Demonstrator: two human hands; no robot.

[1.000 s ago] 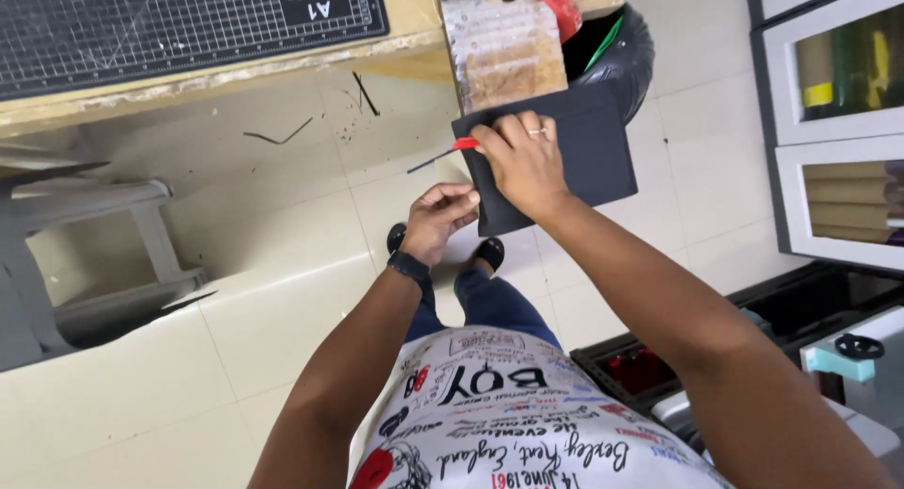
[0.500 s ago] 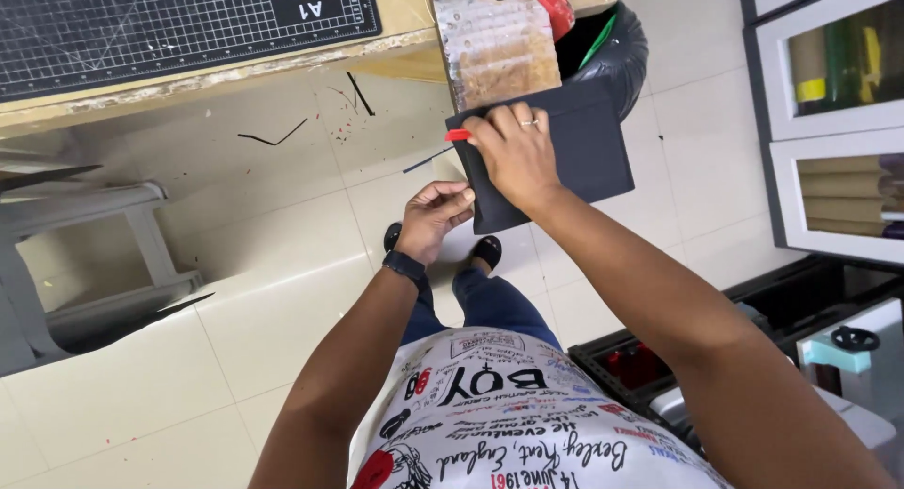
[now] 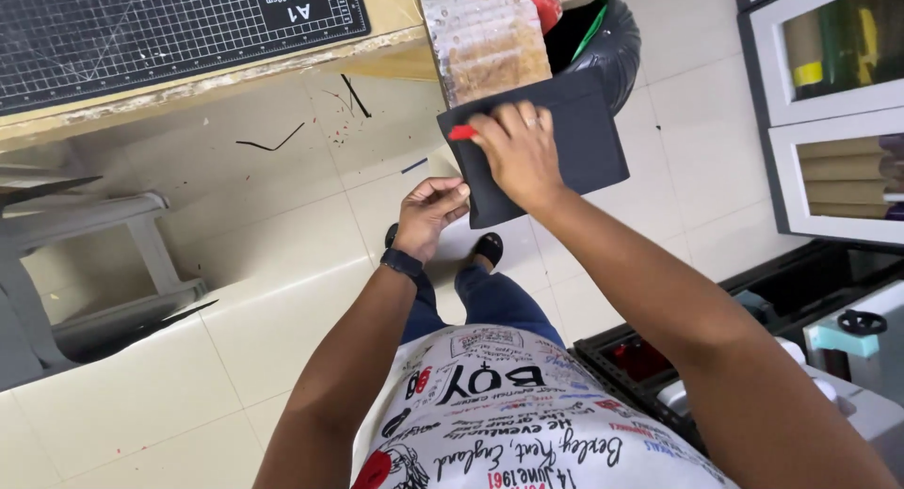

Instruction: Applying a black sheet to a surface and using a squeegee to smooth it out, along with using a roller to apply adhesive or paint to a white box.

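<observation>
Head view: the right hand (image 3: 516,150) presses flat on a dark sheet (image 3: 584,141), its fingers closed around a red-handled tool (image 3: 462,131) at the sheet's left edge. The sheet is held in the air above the tiled floor (image 3: 282,263), below the tabletop (image 3: 395,37) edge. The left hand (image 3: 431,211) sits just below the sheet's lower left corner, fingers curled together, holding nothing visible. A green cutting mat (image 3: 169,23) lies on the tabletop.

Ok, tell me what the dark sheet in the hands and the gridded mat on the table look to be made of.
Dark sheet: looks like matte card or thin foam, flat and stiff, with clean straight edges and no shine; which one is unclear. Gridded mat: probably rubbery plastic, a dull dark surface printed with fine pale grid lines, lying flat on the wooden table.
</observation>
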